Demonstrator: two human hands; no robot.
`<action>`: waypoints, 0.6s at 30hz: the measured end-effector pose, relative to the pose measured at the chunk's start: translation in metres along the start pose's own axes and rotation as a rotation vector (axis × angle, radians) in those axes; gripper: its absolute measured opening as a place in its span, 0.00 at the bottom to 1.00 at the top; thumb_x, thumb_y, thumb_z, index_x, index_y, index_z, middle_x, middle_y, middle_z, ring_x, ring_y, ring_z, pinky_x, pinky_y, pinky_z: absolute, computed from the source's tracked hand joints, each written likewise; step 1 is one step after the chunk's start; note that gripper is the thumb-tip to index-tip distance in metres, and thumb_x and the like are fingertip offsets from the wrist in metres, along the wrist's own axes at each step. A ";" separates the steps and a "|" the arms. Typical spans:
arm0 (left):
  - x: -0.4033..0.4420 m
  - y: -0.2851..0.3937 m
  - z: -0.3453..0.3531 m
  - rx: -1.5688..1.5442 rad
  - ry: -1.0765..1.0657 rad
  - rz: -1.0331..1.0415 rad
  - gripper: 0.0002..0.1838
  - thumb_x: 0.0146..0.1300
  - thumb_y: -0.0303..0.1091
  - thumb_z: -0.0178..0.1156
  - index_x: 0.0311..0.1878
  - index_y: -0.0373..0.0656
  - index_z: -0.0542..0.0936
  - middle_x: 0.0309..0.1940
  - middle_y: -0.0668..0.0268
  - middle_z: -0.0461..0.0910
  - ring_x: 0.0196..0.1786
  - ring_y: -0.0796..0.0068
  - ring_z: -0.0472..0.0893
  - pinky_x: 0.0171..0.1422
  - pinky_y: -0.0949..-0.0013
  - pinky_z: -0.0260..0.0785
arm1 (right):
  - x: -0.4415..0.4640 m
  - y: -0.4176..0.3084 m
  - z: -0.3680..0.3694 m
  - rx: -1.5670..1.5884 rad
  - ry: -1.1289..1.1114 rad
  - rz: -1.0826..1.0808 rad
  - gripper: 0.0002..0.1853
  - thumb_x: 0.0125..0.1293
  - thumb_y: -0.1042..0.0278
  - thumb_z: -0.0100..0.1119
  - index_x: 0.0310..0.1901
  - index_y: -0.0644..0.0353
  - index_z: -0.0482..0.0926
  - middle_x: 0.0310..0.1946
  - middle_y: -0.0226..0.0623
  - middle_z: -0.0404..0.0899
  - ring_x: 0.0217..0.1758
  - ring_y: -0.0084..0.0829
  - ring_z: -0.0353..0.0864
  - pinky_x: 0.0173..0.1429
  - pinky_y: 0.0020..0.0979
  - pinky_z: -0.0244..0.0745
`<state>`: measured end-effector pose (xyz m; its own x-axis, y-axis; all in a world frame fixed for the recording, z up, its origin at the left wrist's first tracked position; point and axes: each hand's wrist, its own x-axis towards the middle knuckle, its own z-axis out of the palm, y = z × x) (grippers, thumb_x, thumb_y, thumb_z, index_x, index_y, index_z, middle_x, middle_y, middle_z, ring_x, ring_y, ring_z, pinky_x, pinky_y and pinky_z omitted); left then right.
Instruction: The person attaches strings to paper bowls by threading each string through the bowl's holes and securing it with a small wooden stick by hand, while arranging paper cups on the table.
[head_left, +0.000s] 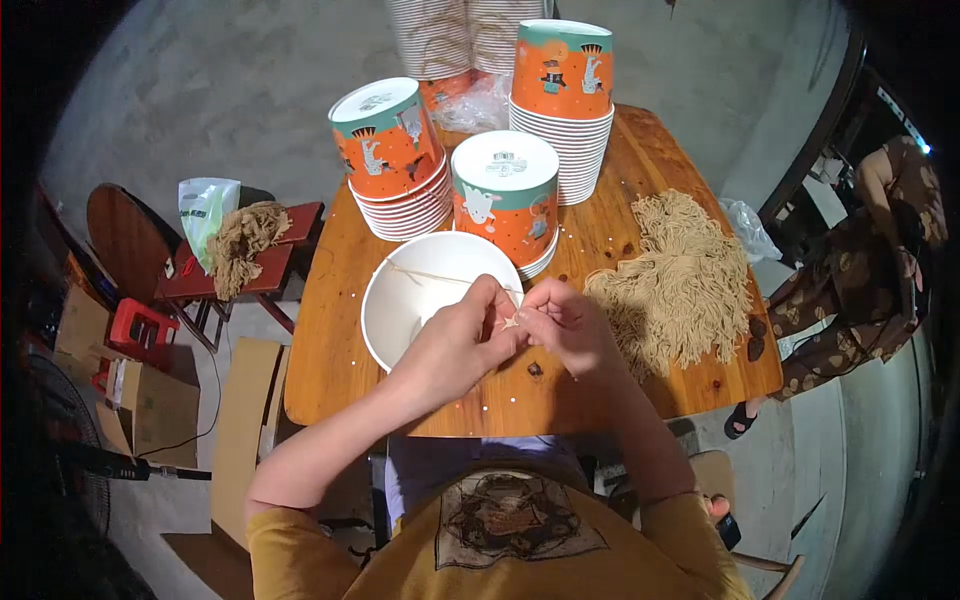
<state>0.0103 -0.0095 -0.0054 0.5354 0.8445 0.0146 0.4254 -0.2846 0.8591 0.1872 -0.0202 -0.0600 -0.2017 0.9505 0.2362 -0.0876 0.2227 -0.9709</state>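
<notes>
A white paper bucket (pixel 400 300) lies tipped on the table just in front of me, its open mouth toward me. A thin tan cord (pixel 430 274) stretches across that mouth from the far left rim to my fingers. My left hand (pixel 450 340) is at the bucket's near right side, thumb and fingers pinched together on the cord. Close beside it, my right hand (pixel 570 325) has its fingertips closed on the cord's end, partly hidden by the fingers. A large bundle of cut tan cords (pixel 685 285) lies to the right of my right hand.
Upside-down orange-and-green bucket stacks (pixel 395 150), (pixel 565 100) and a shorter one (pixel 505 200) stand behind the white bucket on the wooden table (pixel 330 380). White specks dot the tabletop. A person (pixel 850 270) stands at right; a red side table (pixel 270 265) is at left.
</notes>
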 end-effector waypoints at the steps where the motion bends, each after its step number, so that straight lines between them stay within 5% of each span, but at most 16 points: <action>1: 0.000 0.000 0.000 0.000 0.000 0.001 0.13 0.63 0.36 0.59 0.39 0.39 0.67 0.21 0.63 0.71 0.25 0.75 0.73 0.30 0.68 0.67 | -0.001 0.000 -0.001 -0.001 0.001 0.000 0.02 0.65 0.77 0.54 0.34 0.61 0.72 0.22 0.18 0.66 0.26 0.10 0.63 0.30 0.18 0.59; 7: 0.002 -0.009 0.003 -0.060 0.032 0.082 0.08 0.63 0.33 0.56 0.35 0.39 0.68 0.21 0.64 0.72 0.25 0.76 0.73 0.31 0.70 0.66 | -0.005 0.001 0.002 0.027 0.024 -0.081 0.02 0.63 0.76 0.55 0.33 0.61 0.72 0.23 0.20 0.68 0.28 0.10 0.64 0.32 0.17 0.60; 16: 0.011 -0.006 -0.010 -0.456 -0.105 -0.179 0.04 0.61 0.28 0.55 0.34 0.43 0.70 0.23 0.73 0.71 0.26 0.87 0.69 0.28 0.80 0.61 | -0.016 0.007 0.013 -0.066 0.181 -0.138 0.04 0.60 0.76 0.58 0.31 0.61 0.72 0.23 0.22 0.69 0.25 0.12 0.66 0.30 0.20 0.63; 18: 0.013 -0.011 -0.013 -0.591 -0.169 -0.292 0.03 0.61 0.27 0.55 0.34 0.44 0.70 0.26 0.71 0.74 0.27 0.85 0.72 0.29 0.80 0.64 | -0.019 0.002 0.017 -0.316 0.247 -0.225 0.06 0.56 0.79 0.60 0.31 0.60 0.72 0.22 0.27 0.70 0.23 0.19 0.69 0.29 0.23 0.65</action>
<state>0.0027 0.0106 -0.0082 0.5866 0.7527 -0.2989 0.1250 0.2804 0.9517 0.1744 -0.0417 -0.0663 0.0307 0.8855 0.4636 0.2065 0.4482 -0.8698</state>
